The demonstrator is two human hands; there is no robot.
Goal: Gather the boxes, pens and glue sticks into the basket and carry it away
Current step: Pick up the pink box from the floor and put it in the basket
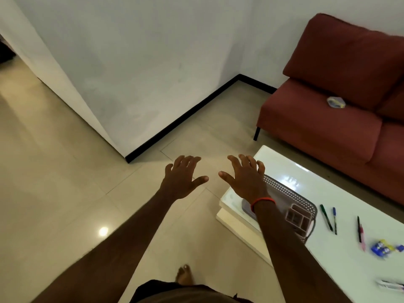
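While left hand [182,179] and right hand [246,178] hover spread, empty, pens [326,217] and glue sticks [381,248] lie right of the basket [290,193].

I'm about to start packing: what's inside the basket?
A pink divided box sits in the basket, at its near end. Nothing else shows inside, but the right forearm covers part of its floor.

Basket [290,200] left of pens [328,219] on table [341,254]
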